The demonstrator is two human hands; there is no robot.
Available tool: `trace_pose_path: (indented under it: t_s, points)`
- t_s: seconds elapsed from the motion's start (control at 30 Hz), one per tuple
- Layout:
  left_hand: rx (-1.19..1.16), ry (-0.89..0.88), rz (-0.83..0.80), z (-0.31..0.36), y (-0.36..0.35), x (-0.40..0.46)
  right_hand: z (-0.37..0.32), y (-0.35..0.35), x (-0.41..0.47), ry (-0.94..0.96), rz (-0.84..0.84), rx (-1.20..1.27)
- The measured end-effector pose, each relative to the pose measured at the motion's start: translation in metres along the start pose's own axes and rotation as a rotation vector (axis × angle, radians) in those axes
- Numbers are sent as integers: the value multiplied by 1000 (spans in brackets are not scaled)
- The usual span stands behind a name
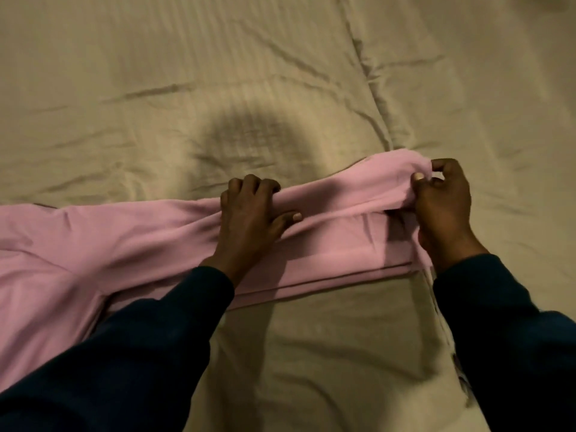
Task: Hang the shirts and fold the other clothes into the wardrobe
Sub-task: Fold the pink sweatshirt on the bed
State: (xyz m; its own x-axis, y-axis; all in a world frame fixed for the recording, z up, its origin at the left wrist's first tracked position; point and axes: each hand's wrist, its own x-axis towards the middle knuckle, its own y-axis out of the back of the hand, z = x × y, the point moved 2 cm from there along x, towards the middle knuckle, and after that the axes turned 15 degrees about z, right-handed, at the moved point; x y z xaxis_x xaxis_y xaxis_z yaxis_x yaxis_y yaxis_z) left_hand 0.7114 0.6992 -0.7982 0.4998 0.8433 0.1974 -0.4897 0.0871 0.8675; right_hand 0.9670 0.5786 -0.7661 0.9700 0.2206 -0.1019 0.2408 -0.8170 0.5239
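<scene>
A: Starting at the left edge, what lies there?

B: A pink garment [131, 244] spread on a beige bedsheet [280, 73]. Its wide, looser part fills the lower left, and it narrows into a long band that runs rightward across the middle of the bed.

A: Is it flat?

B: Not fully. The left part is rumpled, while the stretch toward the right is doubled over itself, with stacked layers showing along its near edge.

A: Where does the left hand [249, 213] sit?

B: On the middle of the band. Its fingers curl over the far edge of the raised fold and the thumb lies along the near side, so it grips the cloth. A dark sleeve [124, 353] covers that arm, crossing over the garment's lower part.

A: And between the hands?

B: A lifted roll of pink fabric stretches from one hand to the other, casting a shadow on the layer beneath it.

A: The right hand [442, 207]?

B: It holds the garment's right end, pinching the fabric between thumb and fingertips just above the folded stack. The hands are apart, each clamped on the same garment.

A: Anything farther right?

B: Only more wrinkled sheet, with a long crease running down toward the garment's end. A rounded shadow falls on the sheet just beyond the left hand.
</scene>
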Motion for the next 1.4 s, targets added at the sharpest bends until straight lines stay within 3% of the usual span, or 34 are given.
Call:
trace_pose_path:
  t_s: [0.17,0.37,0.5,0.67,0.73,0.83,0.93,1.03,1.17,1.27,1.4]
  points:
    - [-28,25,35,0,0,9,14,1,18,-361,-312,-72]
    - [-61,53,-46,-26,14,31,6,-1,25,-396,-340,-23]
    - [-112,79,-173,-37,22,23,-10,-11,20,-482,-500,37]
    - [-216,161,-46,-35,23,26,-2,-8,35,-418,-371,163]
    - [-197,159,-29,-34,20,31,7,-2,38,-395,-338,86]
    - [-133,165,7,-34,20,39,16,3,30,-265,-250,-164]
    - [-81,115,2,-37,19,43,13,-3,26,-29,-39,-324]
    - [-126,115,-50,-48,25,48,-3,-14,15,441,78,-542]
    - [-33,109,-135,-78,52,47,-23,-51,-15,932,-223,-435]
    - [7,112,-279,-93,63,35,-25,-80,-35,1079,-482,-510]
    - [11,99,-309,-113,75,29,-32,-86,-31,1100,-495,-562]
